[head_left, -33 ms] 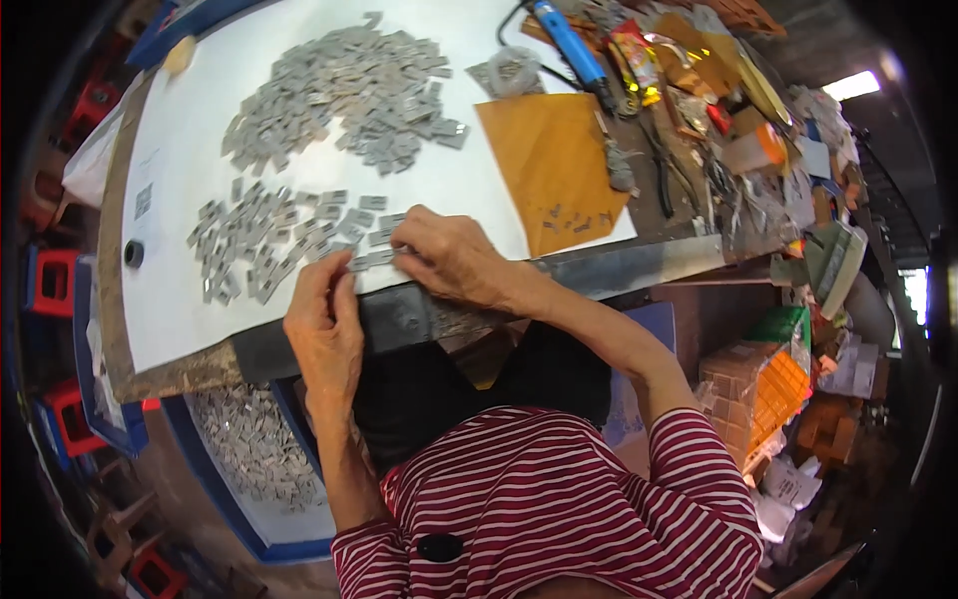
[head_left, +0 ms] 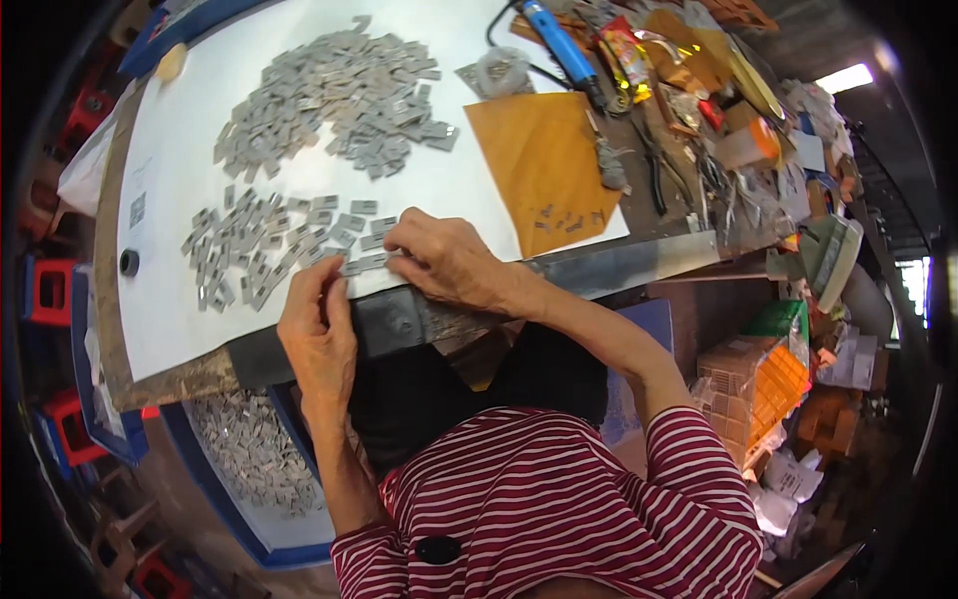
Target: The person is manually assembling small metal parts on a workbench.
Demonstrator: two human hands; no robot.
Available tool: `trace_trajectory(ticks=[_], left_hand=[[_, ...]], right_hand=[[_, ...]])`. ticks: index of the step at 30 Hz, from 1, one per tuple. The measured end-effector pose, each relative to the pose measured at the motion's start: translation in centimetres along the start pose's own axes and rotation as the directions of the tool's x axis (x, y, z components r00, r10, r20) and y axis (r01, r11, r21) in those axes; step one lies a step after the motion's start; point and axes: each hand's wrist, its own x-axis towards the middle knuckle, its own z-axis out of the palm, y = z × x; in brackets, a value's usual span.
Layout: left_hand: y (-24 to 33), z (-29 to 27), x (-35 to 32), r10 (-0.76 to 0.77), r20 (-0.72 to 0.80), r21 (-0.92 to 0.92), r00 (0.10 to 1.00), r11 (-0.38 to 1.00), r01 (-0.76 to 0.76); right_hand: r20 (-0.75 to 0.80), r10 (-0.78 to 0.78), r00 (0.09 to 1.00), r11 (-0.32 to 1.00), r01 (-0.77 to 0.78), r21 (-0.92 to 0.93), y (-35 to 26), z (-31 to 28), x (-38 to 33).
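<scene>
Small flat grey pieces, metal-looking, lie loosely spread [head_left: 261, 245] near the table's front edge. My left hand [head_left: 317, 324] is at their near right side, its thumb and fingers curled toward each other in a pinch. Just to the right, my right hand [head_left: 449, 262] reaches in with bent fingers, thumb and forefinger closed at the end of a small grey piece [head_left: 365, 263]. That piece lies between the fingertips of both hands. Whether the left fingertips hold anything is too small to make out. Farther back is a big heap of like pieces [head_left: 329, 95].
A brown sheet [head_left: 539, 165] with tiny dark bits lies right of the heap. Beyond it are a blue-handled tool [head_left: 561, 45], pliers [head_left: 654, 170] and clutter. A blue-rimmed tray [head_left: 254, 544] of grey pieces stands below the table's left side. A black ring [head_left: 129, 263] sits at left.
The whole view has shifted slightly, so the table appears a little farther left. Both hands keep almost the same pose at the same pieces.
</scene>
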Motion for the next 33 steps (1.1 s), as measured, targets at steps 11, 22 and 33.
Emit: trace_trajectory(ticks=[11, 22, 33], left_hand=[[1.3, 1.7, 0.5, 0.077, 0.078, 0.032, 0.994, 0.996, -0.08], [2.2, 3.6, 0.6, 0.151, 0.183, 0.051, 0.971, 0.985, -0.163], [4.3, 4.8, 0.2, 0.172, 0.345, -0.056, 0.923, 0.985, -0.163]], right_hand=[[-0.124, 0.243, 0.962, 0.951, -0.261, -0.166, 3.6, -10.5, -5.0], [0.043, 0.298, 0.954, 0.933, -0.282, -0.224, 5.4, -13.8, -6.9], [0.161, 0.222, 0.962, 0.947, -0.173, -0.272, 6.5, -14.4, -6.7]])
